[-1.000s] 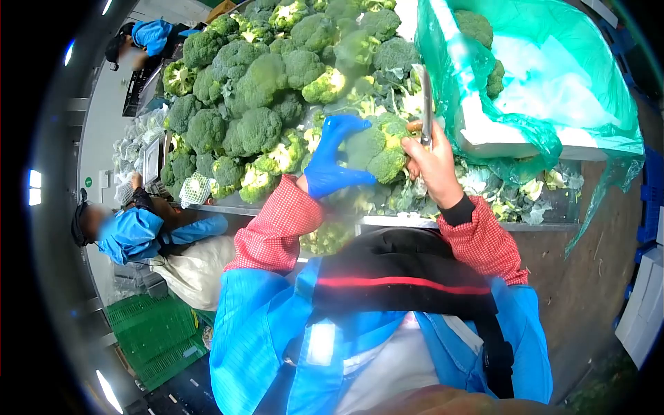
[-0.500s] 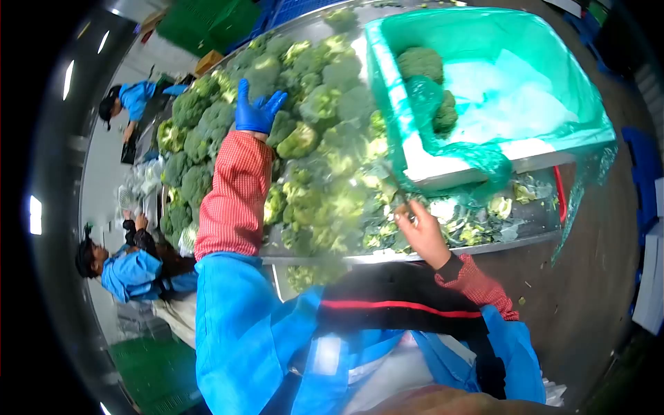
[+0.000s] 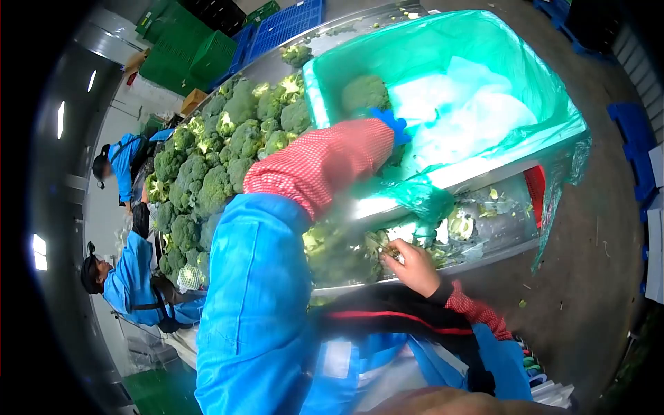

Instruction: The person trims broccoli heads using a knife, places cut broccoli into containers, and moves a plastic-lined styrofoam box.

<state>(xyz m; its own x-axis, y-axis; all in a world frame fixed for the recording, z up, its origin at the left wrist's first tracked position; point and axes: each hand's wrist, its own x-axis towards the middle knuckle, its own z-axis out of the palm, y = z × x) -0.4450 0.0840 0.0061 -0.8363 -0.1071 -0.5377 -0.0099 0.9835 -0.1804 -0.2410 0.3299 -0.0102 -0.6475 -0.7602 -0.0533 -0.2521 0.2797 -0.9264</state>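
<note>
My left hand (image 3: 395,126), in a blue glove, is inside the box (image 3: 477,164) lined with green plastic, just beside a broccoli head (image 3: 365,94). Its fingers are partly hidden and blurred, so their grip is unclear. Dark green shows below the checked sleeve, perhaps another head. Near the table's front edge, my bare right hand (image 3: 413,268) is closed, thumb against fingers, around something small and thin that I cannot make out. Broccoli trimmings (image 3: 460,227) lie just beyond it. To the left, a large pile of broccoli (image 3: 214,187) covers the metal table.
Two people in blue work at the far left, one person (image 3: 128,166) farther back and another person (image 3: 135,277) nearer. Green crates (image 3: 183,55) and a blue pallet (image 3: 287,31) stand behind the table. More blue pallets (image 3: 633,145) lie on the right floor.
My left hand has swung right from above the broccoli pile into the lined box. My right hand stays near the table edge, a little lower in view. The view has shifted.
</note>
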